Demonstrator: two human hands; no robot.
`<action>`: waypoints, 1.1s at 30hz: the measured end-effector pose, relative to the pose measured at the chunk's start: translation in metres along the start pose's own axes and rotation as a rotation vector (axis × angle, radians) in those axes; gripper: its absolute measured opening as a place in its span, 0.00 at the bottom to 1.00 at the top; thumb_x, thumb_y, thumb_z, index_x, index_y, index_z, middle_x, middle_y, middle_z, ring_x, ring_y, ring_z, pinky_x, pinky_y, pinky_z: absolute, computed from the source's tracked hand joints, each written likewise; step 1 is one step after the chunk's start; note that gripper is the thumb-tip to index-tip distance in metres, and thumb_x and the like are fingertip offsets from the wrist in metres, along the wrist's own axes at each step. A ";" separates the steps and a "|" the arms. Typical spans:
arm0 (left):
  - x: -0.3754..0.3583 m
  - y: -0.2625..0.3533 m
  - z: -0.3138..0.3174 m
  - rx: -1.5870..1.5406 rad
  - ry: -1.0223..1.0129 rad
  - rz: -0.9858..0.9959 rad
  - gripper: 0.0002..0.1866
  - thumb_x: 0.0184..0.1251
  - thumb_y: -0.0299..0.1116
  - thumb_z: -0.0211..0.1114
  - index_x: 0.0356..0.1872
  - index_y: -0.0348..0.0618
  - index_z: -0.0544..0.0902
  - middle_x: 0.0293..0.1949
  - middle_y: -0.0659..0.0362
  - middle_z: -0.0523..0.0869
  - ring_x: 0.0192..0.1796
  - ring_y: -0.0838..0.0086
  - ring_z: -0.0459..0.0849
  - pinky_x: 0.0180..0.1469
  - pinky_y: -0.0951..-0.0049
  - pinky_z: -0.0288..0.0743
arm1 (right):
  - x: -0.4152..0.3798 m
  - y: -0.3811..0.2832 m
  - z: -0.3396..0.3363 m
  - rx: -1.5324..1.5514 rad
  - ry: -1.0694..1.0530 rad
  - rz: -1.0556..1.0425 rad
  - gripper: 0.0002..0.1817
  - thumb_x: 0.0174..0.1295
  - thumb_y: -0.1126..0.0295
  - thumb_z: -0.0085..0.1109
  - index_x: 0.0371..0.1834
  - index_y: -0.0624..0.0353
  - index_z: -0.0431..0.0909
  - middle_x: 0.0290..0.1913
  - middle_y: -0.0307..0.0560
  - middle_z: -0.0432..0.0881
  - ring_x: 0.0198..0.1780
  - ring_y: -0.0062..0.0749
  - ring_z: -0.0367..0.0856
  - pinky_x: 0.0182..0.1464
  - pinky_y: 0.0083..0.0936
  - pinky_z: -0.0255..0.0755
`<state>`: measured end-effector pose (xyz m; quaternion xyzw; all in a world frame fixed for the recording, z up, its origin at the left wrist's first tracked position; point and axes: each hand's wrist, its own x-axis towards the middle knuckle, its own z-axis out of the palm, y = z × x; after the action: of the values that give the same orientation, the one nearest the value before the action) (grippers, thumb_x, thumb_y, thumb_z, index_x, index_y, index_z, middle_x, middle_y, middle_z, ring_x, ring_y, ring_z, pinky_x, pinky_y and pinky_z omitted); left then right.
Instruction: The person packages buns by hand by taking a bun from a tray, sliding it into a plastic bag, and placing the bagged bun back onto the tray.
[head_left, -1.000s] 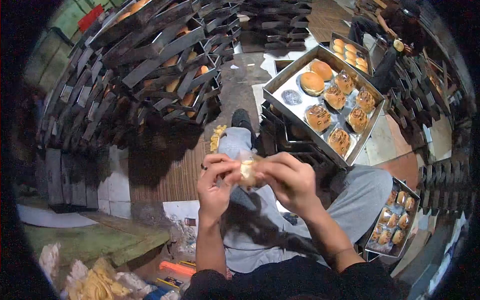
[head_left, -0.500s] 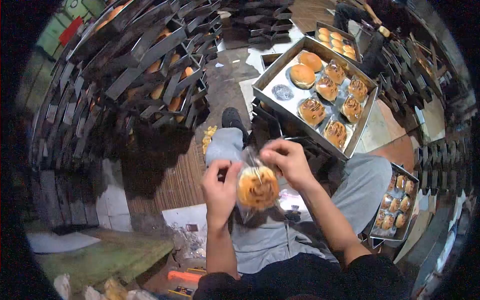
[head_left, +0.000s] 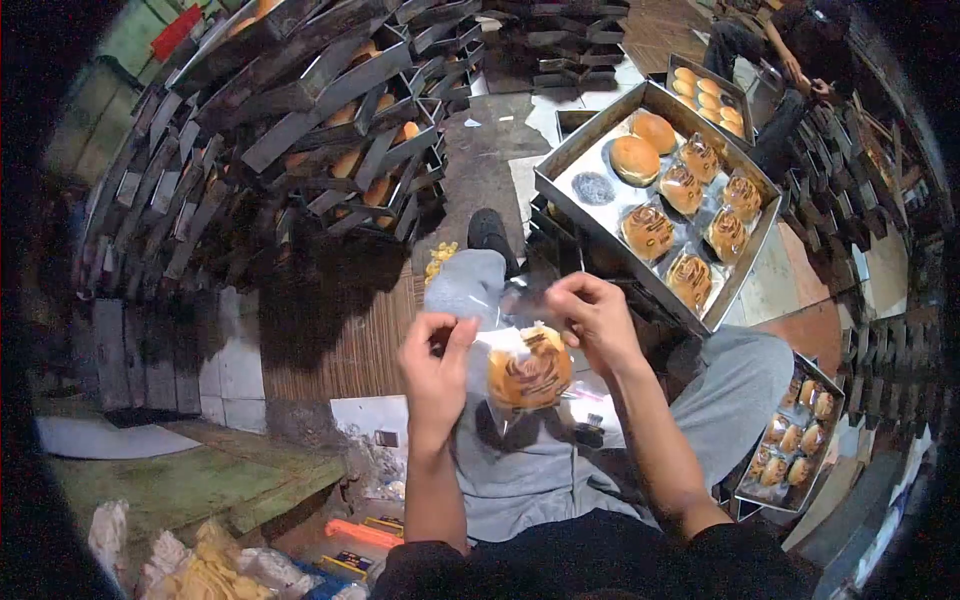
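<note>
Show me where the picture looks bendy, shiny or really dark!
Head view: left tray stack curves along the round black edge; head view: glints on the clear bag around the nearest bun; head view: deep shadow below that stack.

Dim light leaves deep shadow on the striped floor [head_left: 350, 360] left of the fingers [head_left: 458, 347]; the plastic bag [head_left: 528, 378] between them glints; outer edges curve into black.

1. Dark trays [head_left: 285, 140], crooked stacks both sides lol
2. Red thing [head_left: 176, 32], top left
3. Green bench [head_left: 265, 482], lower left
4. Orange thing [head_left: 362, 533] just beside it
5. Yellow bits [head_left: 440, 261] on the floor [head_left: 482, 160]
6. Another person [head_left: 815, 45], upper right
</note>
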<state>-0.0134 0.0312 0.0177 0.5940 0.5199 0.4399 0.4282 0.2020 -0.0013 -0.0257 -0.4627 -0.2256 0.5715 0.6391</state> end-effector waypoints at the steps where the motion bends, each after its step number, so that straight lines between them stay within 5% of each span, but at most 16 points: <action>1: 0.007 -0.008 0.007 0.073 -0.024 0.038 0.11 0.73 0.30 0.72 0.36 0.36 0.80 0.29 0.63 0.80 0.34 0.80 0.75 0.38 0.74 0.72 | 0.009 0.008 -0.003 -0.011 -0.031 0.073 0.08 0.69 0.70 0.72 0.39 0.62 0.85 0.29 0.38 0.84 0.19 0.15 0.72 0.20 0.16 0.63; 4: -0.003 -0.009 -0.001 0.314 0.061 0.211 0.11 0.73 0.29 0.71 0.34 0.36 0.78 0.28 0.59 0.80 0.32 0.78 0.75 0.38 0.72 0.73 | 0.020 0.041 -0.017 -0.030 -0.079 0.129 0.07 0.71 0.71 0.68 0.40 0.63 0.82 0.29 0.39 0.82 0.19 0.17 0.71 0.20 0.18 0.61; 6: -0.026 -0.008 -0.018 0.312 0.035 0.143 0.13 0.75 0.34 0.69 0.35 0.34 0.78 0.27 0.53 0.82 0.30 0.68 0.80 0.38 0.64 0.74 | 0.000 0.064 -0.020 0.012 -0.116 0.169 0.06 0.74 0.72 0.64 0.39 0.62 0.82 0.31 0.41 0.83 0.19 0.19 0.72 0.21 0.19 0.62; 8: -0.046 -0.031 -0.039 0.339 0.010 0.072 0.13 0.76 0.34 0.70 0.35 0.36 0.78 0.26 0.56 0.82 0.30 0.72 0.80 0.30 0.68 0.73 | -0.023 0.094 -0.016 0.198 -0.099 0.368 0.09 0.76 0.68 0.62 0.39 0.63 0.80 0.30 0.44 0.82 0.18 0.22 0.72 0.20 0.20 0.63; 10: -0.067 -0.062 -0.051 -0.020 -0.095 -0.554 0.11 0.78 0.35 0.68 0.38 0.39 0.78 0.25 0.61 0.82 0.30 0.76 0.82 0.20 0.75 0.67 | -0.038 0.128 -0.020 0.363 -0.133 0.479 0.11 0.77 0.64 0.61 0.40 0.62 0.80 0.29 0.43 0.81 0.17 0.23 0.72 0.20 0.21 0.64; 12: -0.083 -0.066 -0.044 -0.116 -0.085 -0.678 0.09 0.79 0.35 0.67 0.47 0.40 0.80 0.35 0.59 0.85 0.32 0.77 0.83 0.16 0.82 0.64 | -0.043 0.130 -0.017 0.249 -0.106 0.508 0.12 0.77 0.63 0.61 0.43 0.62 0.80 0.31 0.43 0.81 0.19 0.24 0.74 0.21 0.22 0.67; 16: -0.100 -0.044 -0.004 -0.333 -0.009 -0.589 0.17 0.77 0.32 0.67 0.61 0.38 0.79 0.57 0.49 0.79 0.46 0.66 0.85 0.30 0.70 0.83 | -0.050 0.101 -0.009 -0.087 0.120 0.399 0.17 0.77 0.58 0.62 0.53 0.62 0.80 0.41 0.43 0.83 0.32 0.24 0.82 0.29 0.24 0.78; 17: -0.097 -0.049 0.004 0.130 -0.134 -0.149 0.20 0.74 0.31 0.69 0.64 0.40 0.78 0.58 0.48 0.78 0.52 0.61 0.82 0.41 0.64 0.83 | -0.050 0.088 -0.020 0.210 0.072 0.445 0.21 0.73 0.59 0.67 0.60 0.63 0.78 0.49 0.44 0.83 0.46 0.26 0.85 0.41 0.25 0.83; 18: -0.095 -0.050 0.013 0.577 -0.242 0.309 0.24 0.71 0.30 0.71 0.66 0.42 0.77 0.59 0.46 0.77 0.57 0.55 0.80 0.52 0.59 0.83 | -0.050 0.079 -0.024 0.205 0.086 0.430 0.21 0.73 0.59 0.67 0.60 0.63 0.78 0.49 0.44 0.83 0.46 0.26 0.85 0.41 0.25 0.83; 19: -0.096 -0.049 0.028 0.513 -0.338 0.252 0.32 0.63 0.31 0.77 0.68 0.43 0.76 0.60 0.44 0.75 0.67 0.49 0.71 0.71 0.52 0.64 | -0.049 0.072 -0.028 0.171 0.054 0.337 0.24 0.71 0.59 0.70 0.62 0.62 0.77 0.52 0.45 0.83 0.50 0.27 0.84 0.46 0.26 0.83; 23: -0.076 -0.031 0.060 0.339 -0.303 0.441 0.30 0.63 0.30 0.77 0.67 0.45 0.77 0.67 0.45 0.68 0.67 0.50 0.70 0.69 0.54 0.68 | -0.011 0.029 -0.055 -0.001 0.150 -0.174 0.37 0.65 0.65 0.74 0.73 0.61 0.64 0.61 0.48 0.80 0.59 0.34 0.82 0.59 0.35 0.82; 27: -0.049 -0.012 0.077 0.244 -0.264 0.521 0.27 0.65 0.30 0.75 0.65 0.42 0.79 0.67 0.47 0.69 0.66 0.55 0.71 0.65 0.57 0.70 | 0.058 -0.065 -0.049 -0.014 0.256 -0.309 0.36 0.68 0.60 0.70 0.74 0.60 0.63 0.63 0.51 0.77 0.57 0.38 0.84 0.55 0.41 0.85; 28: -0.049 -0.011 0.078 0.235 -0.270 0.524 0.27 0.65 0.30 0.75 0.65 0.42 0.79 0.67 0.47 0.69 0.66 0.55 0.71 0.65 0.57 0.70 | 0.072 -0.080 -0.051 -0.109 0.310 -0.147 0.36 0.70 0.57 0.68 0.74 0.60 0.63 0.63 0.53 0.78 0.56 0.39 0.85 0.53 0.40 0.86; 30: -0.046 -0.009 0.080 0.145 -0.321 0.424 0.23 0.67 0.29 0.73 0.62 0.40 0.80 0.67 0.47 0.70 0.66 0.56 0.72 0.63 0.61 0.72 | 0.074 -0.096 -0.044 -0.340 0.649 -0.036 0.27 0.73 0.53 0.64 0.65 0.61 0.72 0.55 0.52 0.83 0.54 0.30 0.84 0.44 0.22 0.81; 32: -0.049 -0.024 0.080 0.067 -0.350 0.393 0.20 0.69 0.28 0.70 0.61 0.41 0.81 0.66 0.49 0.72 0.65 0.58 0.74 0.57 0.64 0.76 | 0.068 -0.061 -0.092 -1.169 0.822 -0.829 0.22 0.76 0.51 0.60 0.54 0.62 0.79 0.42 0.50 0.85 0.44 0.27 0.86 0.32 0.22 0.76; 33: -0.051 -0.036 0.080 0.062 -0.401 0.341 0.18 0.71 0.29 0.69 0.60 0.41 0.81 0.63 0.49 0.76 0.64 0.56 0.77 0.56 0.63 0.77 | 0.039 -0.056 -0.085 -1.093 0.689 -0.572 0.21 0.74 0.54 0.61 0.48 0.65 0.81 0.37 0.55 0.85 0.40 0.35 0.86 0.37 0.31 0.77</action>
<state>0.0514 -0.0207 -0.0406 0.7612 0.3305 0.3631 0.4238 0.3100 0.0113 -0.0274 -0.7945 -0.3777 0.0069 0.4755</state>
